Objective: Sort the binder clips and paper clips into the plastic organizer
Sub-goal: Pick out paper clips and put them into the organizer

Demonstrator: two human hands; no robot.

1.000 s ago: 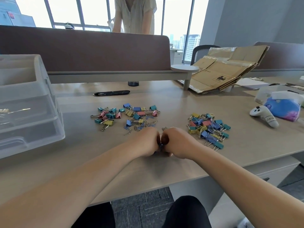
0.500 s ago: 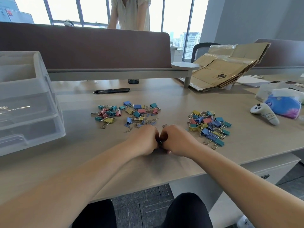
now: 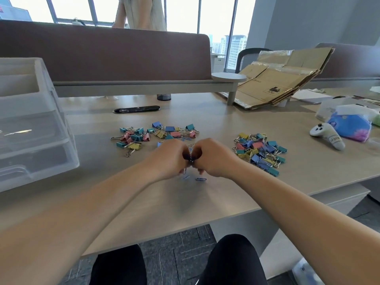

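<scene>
My left hand [image 3: 170,159] and my right hand [image 3: 213,159] meet knuckle to knuckle just above the table, fingers curled. Together they pinch a small dark bunch of paper clips [image 3: 191,159], mostly hidden by the fingers. Two blue paper clips [image 3: 199,179] lie loose on the table under the hands. A pile of coloured binder clips [image 3: 156,134], mixed with paper clips, lies behind the hands. A second binder clip pile [image 3: 259,151] sits to the right. The clear plastic organizer [image 3: 37,128] stands at the far left.
A white game controller [image 3: 327,136] and a blue packet [image 3: 349,126] lie at the right. Flattened cardboard [image 3: 277,79] leans at the back right. A black cable slot [image 3: 136,109] sits before the brown partition [image 3: 102,56], with a person standing behind it.
Both hands have risen slightly off the table while staying together. Two blue paper clips now show on the table beneath them.
</scene>
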